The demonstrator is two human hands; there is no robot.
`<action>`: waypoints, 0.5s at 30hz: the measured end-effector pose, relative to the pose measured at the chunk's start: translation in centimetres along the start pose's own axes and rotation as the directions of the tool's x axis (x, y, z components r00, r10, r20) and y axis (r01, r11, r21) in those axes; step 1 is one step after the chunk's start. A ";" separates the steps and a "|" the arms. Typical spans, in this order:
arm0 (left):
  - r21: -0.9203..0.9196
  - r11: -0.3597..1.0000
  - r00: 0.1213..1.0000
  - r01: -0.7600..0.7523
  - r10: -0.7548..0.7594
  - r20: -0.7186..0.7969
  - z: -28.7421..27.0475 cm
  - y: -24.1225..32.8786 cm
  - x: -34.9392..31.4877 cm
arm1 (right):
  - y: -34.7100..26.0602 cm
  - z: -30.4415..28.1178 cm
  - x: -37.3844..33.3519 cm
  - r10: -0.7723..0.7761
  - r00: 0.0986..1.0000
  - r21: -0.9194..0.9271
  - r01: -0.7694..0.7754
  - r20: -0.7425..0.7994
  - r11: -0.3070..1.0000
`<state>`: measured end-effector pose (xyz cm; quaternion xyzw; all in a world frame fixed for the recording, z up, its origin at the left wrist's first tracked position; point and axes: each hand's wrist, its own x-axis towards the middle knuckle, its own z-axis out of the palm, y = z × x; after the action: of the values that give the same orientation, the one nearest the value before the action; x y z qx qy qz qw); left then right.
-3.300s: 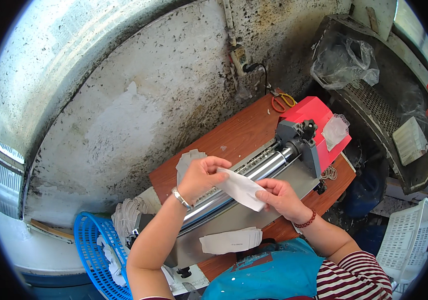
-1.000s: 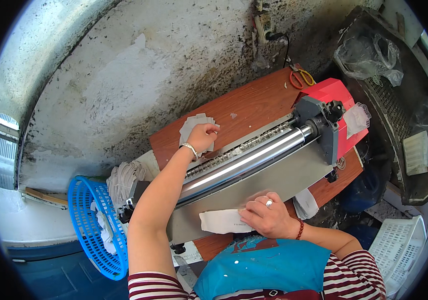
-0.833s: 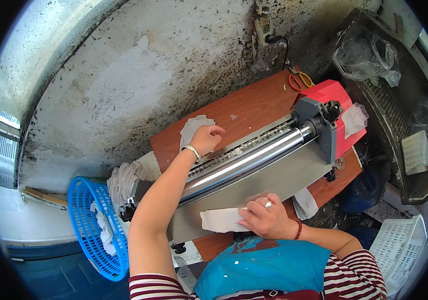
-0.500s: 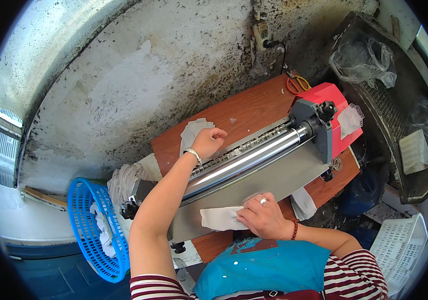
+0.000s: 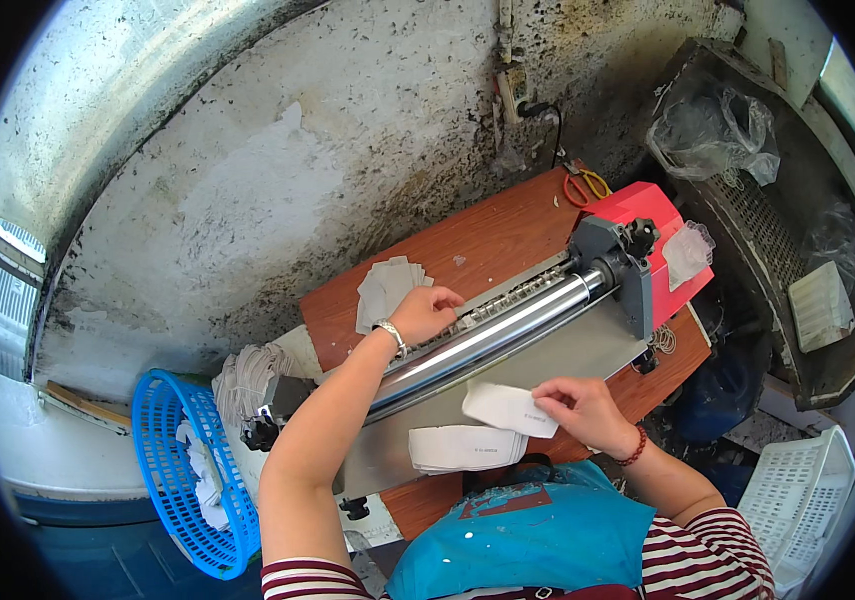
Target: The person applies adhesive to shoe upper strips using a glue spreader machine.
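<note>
My right hand (image 5: 593, 412) pinches the right end of a white flat piece (image 5: 508, 408) with small print, tilted above the steel feed plate. Just below it, a stack of similar white pieces (image 5: 463, 448) lies at the plate's near edge. My left hand (image 5: 426, 316) hovers behind the shiny steel roller (image 5: 493, 335) of a red and grey roller machine (image 5: 638, 240). Its fingers are loosely bent and apart, with nothing visible in them. To its left, more white pieces (image 5: 388, 288) lie overlapping on the brown wooden tabletop.
Red and yellow-handled scissors (image 5: 586, 187) lie at the table's far corner. A blue basket (image 5: 153, 440) holding white pieces stands left, beside a bundle of pale cords (image 5: 248, 375). A white basket (image 5: 798, 500) is at lower right. A dark metal trough (image 5: 798, 330) stands at right.
My right hand has lifted a white piece off the stack and moved right and slightly up with it. The left hand has shifted slightly right and down along the roller.
</note>
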<state>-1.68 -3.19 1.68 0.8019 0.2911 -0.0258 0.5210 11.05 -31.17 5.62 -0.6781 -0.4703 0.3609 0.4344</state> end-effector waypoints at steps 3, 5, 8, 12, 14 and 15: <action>0.105 0.993 0.998 -0.048 0.043 0.050 0.4 0.2 0.0 | 1.0 0.3 0.1 0.124 0.981 0.213 -0.090 -0.151 0.973; 0.095 0.994 0.997 -0.054 0.049 0.059 0.5 0.3 0.0 | 0.7 0.7 0.7 0.129 0.976 0.186 -0.095 -0.177 0.978; 0.138 0.989 0.996 -0.060 0.049 0.081 0.7 0.3 0.3 | 0.2 0.8 1.8 0.106 0.968 0.062 -0.094 -0.225 0.994; 0.068 0.997 0.996 -0.037 0.031 0.079 0.3 0.1 0.4 | 0.7 0.4 2.6 -0.316 0.902 -0.354 0.205 -0.294 0.913; 0.003 1.000 0.997 -0.025 0.025 0.070 -0.2 -1.1 1.1 | 0.3 0.4 2.4 -0.295 0.911 -0.380 0.175 -0.287 0.908; -0.025 1.000 0.999 0.004 -0.005 -0.049 -0.6 -2.0 1.8 | 0.0 0.8 2.0 -0.333 0.919 -0.380 0.238 -0.210 0.894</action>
<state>-1.37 -1.30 -0.28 0.7951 0.3060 -0.0036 0.5236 10.90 -29.01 5.19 -0.7093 -0.5581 0.1083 0.4168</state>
